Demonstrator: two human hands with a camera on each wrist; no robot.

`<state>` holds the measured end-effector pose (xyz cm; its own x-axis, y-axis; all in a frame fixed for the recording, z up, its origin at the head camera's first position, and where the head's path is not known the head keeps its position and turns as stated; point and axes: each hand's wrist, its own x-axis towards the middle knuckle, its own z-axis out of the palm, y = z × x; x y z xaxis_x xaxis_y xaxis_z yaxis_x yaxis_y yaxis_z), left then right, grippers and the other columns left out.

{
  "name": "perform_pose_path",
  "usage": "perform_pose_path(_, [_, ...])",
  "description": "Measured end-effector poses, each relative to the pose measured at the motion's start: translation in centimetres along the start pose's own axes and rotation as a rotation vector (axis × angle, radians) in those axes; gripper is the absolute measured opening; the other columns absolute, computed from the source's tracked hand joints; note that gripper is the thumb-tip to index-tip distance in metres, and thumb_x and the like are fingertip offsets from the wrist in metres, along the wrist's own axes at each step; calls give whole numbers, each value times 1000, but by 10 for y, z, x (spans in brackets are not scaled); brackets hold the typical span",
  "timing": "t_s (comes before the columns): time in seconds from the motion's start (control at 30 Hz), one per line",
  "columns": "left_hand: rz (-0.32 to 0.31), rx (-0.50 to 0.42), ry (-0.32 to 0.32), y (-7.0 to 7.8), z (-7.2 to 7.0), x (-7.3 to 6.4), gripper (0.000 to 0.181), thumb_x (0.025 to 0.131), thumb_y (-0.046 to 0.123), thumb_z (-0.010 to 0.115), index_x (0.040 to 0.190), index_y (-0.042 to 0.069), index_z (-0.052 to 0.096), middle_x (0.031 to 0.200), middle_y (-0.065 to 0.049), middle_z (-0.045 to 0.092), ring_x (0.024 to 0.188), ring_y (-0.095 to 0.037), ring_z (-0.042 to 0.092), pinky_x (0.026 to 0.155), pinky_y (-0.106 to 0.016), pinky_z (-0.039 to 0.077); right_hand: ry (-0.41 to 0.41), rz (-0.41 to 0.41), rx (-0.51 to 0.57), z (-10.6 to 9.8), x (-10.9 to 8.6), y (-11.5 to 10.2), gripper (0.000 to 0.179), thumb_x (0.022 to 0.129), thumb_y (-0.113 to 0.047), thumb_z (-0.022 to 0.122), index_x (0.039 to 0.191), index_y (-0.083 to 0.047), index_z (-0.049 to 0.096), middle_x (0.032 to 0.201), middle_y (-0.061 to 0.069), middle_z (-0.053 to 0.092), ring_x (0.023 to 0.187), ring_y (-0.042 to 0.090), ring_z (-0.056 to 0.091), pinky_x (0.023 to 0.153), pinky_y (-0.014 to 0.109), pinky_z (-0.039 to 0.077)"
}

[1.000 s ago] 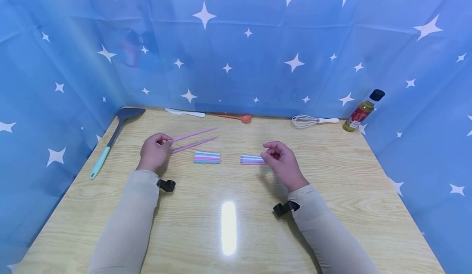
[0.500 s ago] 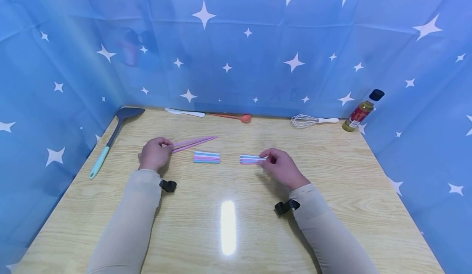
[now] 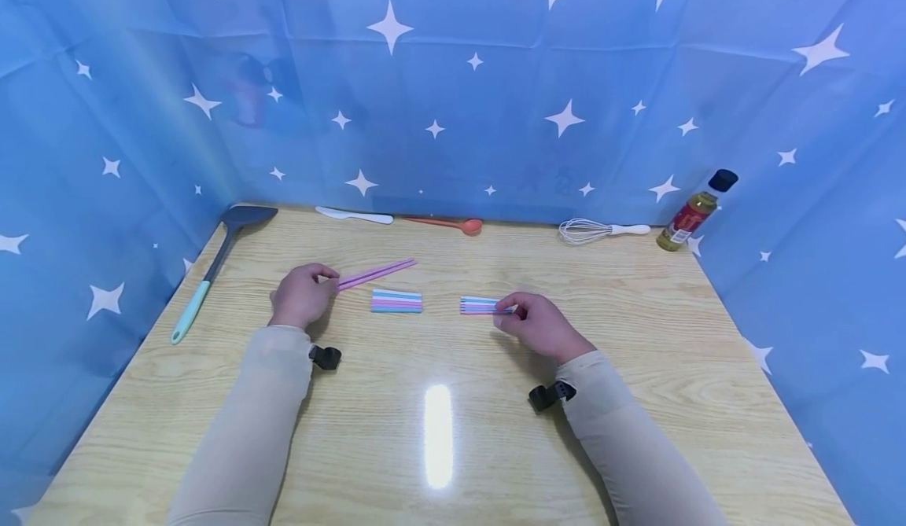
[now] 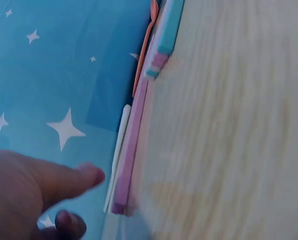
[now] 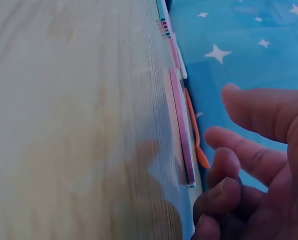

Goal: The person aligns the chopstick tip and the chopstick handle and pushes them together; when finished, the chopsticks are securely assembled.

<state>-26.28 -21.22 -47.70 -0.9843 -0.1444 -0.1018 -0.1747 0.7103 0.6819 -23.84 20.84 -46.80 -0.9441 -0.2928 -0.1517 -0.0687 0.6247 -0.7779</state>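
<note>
Forearms [image 3: 244, 424] extended, left hand [image 3: 300, 296] and right hand [image 3: 541, 326] apart, right fingers [image 5: 219, 196] loosely bent

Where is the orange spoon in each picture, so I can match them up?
Head: the orange spoon lies at the back edge of the table, right of the white knife.
Left wrist: at the top, near centre, bowl end up.
Right wrist: right of centre, bowl end down.
Shared landmark: the blue starry curtain.
</note>
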Motion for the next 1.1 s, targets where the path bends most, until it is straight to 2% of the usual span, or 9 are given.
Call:
perform_pose_path(0.17, [120, -5, -84, 14, 9, -6, 24, 106, 27, 63, 124, 17, 75, 105, -11, 64, 89, -30, 54, 85, -46, 38, -43, -3, -38, 0, 0, 2, 30, 101, -26, 72, 128, -14, 72, 78, 3, 55, 66, 19, 47, 60, 33, 40])
perform_pose_path(0.3, [179, -11, -167, 27, 17, -13, 21, 105, 25, 66, 121, 18, 77, 105, -9, 61, 90, -27, 52, 75, -39, 42, -55, 5, -57, 0, 0, 2, 34, 100, -26, 73, 132, -15, 72, 81, 4, 56, 67, 20, 47, 59, 32, 39])
perform_pose_path(0.4, [217, -10, -208, 35, 22, -18, 17, 105, 23, 67, 116, 18, 78, 101, -10, 58, 90, -27, 49, 75, -39, 40, -72, 4, -61, 0, 0, 1, 37, 100, -25, 73, 135, -14, 70, 82, 4, 56, 67, 19, 46, 59, 32, 39])
perform_pose_path(0.57, [282, 22, -233, 41, 28, -22, 14, 104, 19, 67, 109, 19, 80, 104, -7, 63, 94, -26, 52, 85, -42, 41, -100, -1, -70, 0, 0, 1, 42, 101, -25, 72, 141, -14, 67, 82, 4, 54, 68, 20, 45, 60, 33, 39])
perform_pose_path(0.73, [320, 43, -248, 41, 30, -22, 14, 103, 16, 67, 107, 17, 81, 103, -6, 65, 95, -24, 52, 87, -41, 42, -110, -7, -93, 1, 1, 1, 41, 101, -26, 72, 141, -14, 68, 82, 4, 53, 68, 19, 45, 60, 32, 38])
perform_pose_path(0.93, [313, 63, -254, 41, 31, -22, 13, 102, 16, 69, 106, 17, 81, 97, -4, 64, 91, -22, 53, 82, -38, 43, -115, -11, -94, 1, 1, 1, 38, 102, -25, 71, 137, -14, 70, 83, 3, 52, 69, 19, 44, 61, 32, 38])
perform_pose_path(1.1, [321, 67, -269, 39, 32, -22, 12, 102, 15, 69, 106, 17, 80, 96, -3, 65, 90, -21, 54, 81, -37, 44, -84, -22, -100, 1, 1, 2, 29, 100, -18, 71, 129, -12, 73, 86, 5, 58, 73, 20, 50, 66, 34, 43])
